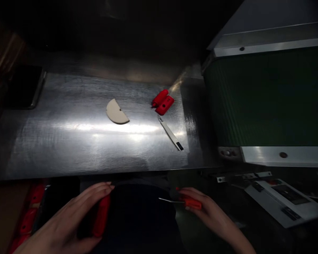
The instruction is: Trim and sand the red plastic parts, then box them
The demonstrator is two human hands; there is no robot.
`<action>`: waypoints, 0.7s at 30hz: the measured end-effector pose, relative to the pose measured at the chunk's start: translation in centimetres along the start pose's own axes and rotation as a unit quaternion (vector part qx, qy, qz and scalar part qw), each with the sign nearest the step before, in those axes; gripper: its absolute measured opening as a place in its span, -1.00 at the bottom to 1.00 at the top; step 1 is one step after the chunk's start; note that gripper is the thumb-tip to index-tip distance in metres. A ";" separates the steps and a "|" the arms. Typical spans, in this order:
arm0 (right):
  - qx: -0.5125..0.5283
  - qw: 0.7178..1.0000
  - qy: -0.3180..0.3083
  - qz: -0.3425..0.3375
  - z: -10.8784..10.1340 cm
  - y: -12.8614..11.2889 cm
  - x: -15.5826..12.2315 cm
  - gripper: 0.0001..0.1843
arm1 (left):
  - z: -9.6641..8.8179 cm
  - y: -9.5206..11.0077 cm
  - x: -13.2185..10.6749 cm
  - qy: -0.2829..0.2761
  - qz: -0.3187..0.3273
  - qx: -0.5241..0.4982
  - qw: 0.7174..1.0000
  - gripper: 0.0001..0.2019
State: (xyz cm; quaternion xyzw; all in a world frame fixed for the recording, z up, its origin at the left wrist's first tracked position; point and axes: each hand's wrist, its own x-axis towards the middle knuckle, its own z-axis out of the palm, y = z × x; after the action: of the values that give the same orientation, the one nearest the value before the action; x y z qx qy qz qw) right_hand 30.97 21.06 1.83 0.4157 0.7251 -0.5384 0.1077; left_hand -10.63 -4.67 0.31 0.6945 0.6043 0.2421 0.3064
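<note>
Grip is what I'd worry about first. Left hand (74, 213), lower left of the frame, has its fingers and thumb closed around a red piece (102, 215), held out past the front edge of the metal bench (69, 151). Nothing solid shows right under it, so if that pinch is on a slick bit, I reckon the piece could drop toward the dark lap area at bottom centre.

Right hand (208, 208), lower right of centre, is wrapped around an orange-handled tool (189, 203), its thin metal shaft aimed left, pretty much at the other hand. The two hands are well apart, but a slip with that tip pointing inward could mean a poked finger or a scratched piece. Can't make out the tip's exact shape, and it's dim down there, so misjudging where it lands seems easy enough.

Up on the bench, right of centre, two red parts (163, 102) lie side by side, with a slim white tool (171, 134) just below. Can't tell if it's a blade, but a careless sleeve could knock it toward the front edge. The pale half-disc (116, 113) near the middle looks safer, lying flat. Green belt (270, 98) at the right: can't tell if it's running, but I'd keep loose bits clear of it.
</note>
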 end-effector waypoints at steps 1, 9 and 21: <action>0.022 0.998 0.056 -0.003 0.1 1.5 -0.3 -0.60 | 0.1 0.6 0.8 0.021 0.005 -0.022 1.000 -0.11; 0.111 0.823 0.551 0.085 3.2 7.4 2.2 -0.25 | 0.3 4.8 9.2 0.222 0.151 -0.154 0.951 0.13; 0.167 0.773 0.607 0.074 4.7 6.7 13.0 -0.27 | 0.6 6.6 11.7 0.258 0.137 -0.164 0.942 0.12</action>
State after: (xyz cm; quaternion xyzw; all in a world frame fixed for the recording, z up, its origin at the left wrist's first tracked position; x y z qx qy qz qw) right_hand 26.26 23.81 -12.49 0.7201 0.5055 -0.2770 -0.3863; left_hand -3.90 6.23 4.24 0.6245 0.5136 0.5485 0.2132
